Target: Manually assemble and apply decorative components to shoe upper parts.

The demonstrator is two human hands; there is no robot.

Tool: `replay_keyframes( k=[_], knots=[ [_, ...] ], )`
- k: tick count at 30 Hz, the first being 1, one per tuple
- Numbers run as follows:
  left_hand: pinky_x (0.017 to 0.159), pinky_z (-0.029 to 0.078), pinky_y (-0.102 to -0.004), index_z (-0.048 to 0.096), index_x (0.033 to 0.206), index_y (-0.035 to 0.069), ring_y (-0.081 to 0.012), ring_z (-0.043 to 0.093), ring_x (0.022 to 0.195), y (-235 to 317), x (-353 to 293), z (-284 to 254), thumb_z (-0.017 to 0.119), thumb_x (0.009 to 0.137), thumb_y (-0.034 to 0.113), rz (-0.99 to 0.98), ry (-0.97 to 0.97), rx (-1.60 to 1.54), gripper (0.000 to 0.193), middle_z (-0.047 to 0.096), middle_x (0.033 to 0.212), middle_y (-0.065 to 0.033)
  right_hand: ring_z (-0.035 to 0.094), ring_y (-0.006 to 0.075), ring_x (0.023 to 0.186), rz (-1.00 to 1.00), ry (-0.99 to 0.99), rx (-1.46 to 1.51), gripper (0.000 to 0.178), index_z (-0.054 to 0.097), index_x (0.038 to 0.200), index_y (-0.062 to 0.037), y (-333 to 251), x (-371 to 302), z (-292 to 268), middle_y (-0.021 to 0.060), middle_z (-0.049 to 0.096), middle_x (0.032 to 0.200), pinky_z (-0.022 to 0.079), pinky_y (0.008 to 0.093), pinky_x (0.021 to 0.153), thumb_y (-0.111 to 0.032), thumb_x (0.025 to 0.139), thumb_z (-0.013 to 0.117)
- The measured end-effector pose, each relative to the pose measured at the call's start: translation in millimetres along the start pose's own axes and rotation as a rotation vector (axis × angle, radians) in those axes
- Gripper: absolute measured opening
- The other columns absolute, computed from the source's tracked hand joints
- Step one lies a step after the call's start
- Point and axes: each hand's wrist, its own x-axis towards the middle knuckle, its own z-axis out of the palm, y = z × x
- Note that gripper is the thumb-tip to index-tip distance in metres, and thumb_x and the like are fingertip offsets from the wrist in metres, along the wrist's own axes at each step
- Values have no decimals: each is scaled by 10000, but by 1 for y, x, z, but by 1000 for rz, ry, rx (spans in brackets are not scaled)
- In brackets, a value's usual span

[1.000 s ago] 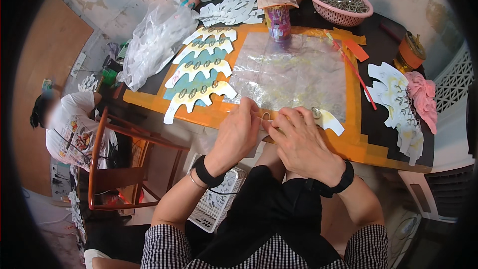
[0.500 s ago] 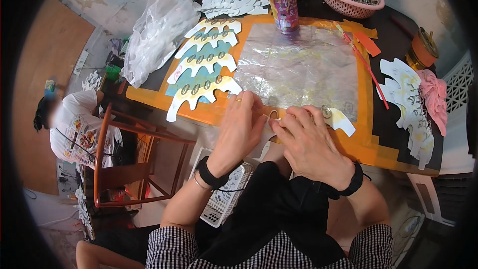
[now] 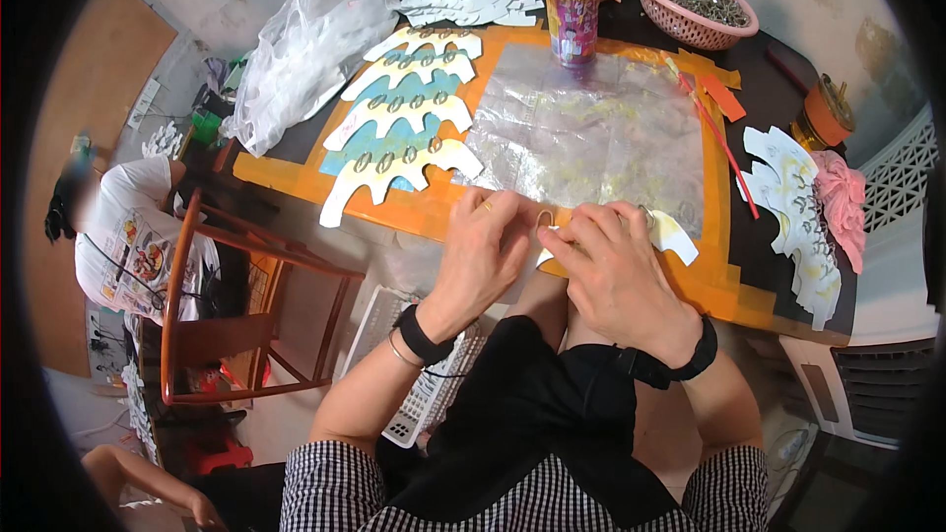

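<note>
At the table's near edge, my left hand point(image 3: 480, 244) is closed, fingers curled, its fingertips beside a small upright metal ring point(image 3: 545, 222). What lies between those fingers is hidden. My right hand point(image 3: 616, 266) is closed over a white-and-yellow scalloped piece point(image 3: 674, 239), whose right end shows past the fingers. Another metal ring point(image 3: 645, 219) shows partly behind the right fingers. To the left, several similar scalloped pieces point(image 3: 379, 180) with rows of metal rings lie over blue-green sheeting.
Plastic sheeting point(image 3: 591, 138) is taped to the table. Behind stand a purple cup point(image 3: 574, 30) and a pink basket of metal rings point(image 3: 695, 15). More scalloped pieces point(image 3: 798, 217) and a pink cloth point(image 3: 841, 207) lie right. A chair point(image 3: 182, 315) and another person point(image 3: 148, 227) are left.
The whole view has shifted slightly. Both hands stay close together at the table edge around the upright ring, with little change in their grip. The other person's forearm now shows more at lower left.
</note>
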Motion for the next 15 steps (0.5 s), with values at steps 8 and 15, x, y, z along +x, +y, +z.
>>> replay_keyframes(
  k=[8, 15],
  knots=[
    [1115, 356, -481, 743, 1161, 169, -267, 547, 1266, -22, -19, -15, 700, 842, 90, 324, -70, 148, 332, 676, 1181, 13, 535, 270, 1188, 6, 32, 34, 406, 672, 1198, -14, 2, -2, 2, 76, 600, 1130, 354, 490, 1062, -57, 796, 646],
    [1182, 344, -530, 733, 1243, 196, -266, 543, 1271, -27, -25, -23, 761, 842, 239, 438, -65, 226, 405, 662, 1267, 21, 531, 297, 1210, -23, -7, -40, 411, 689, 1154, -23, 0, 1, -3, 73, 603, 1134, 366, 512, 1056, -63, 745, 679]
  ],
)
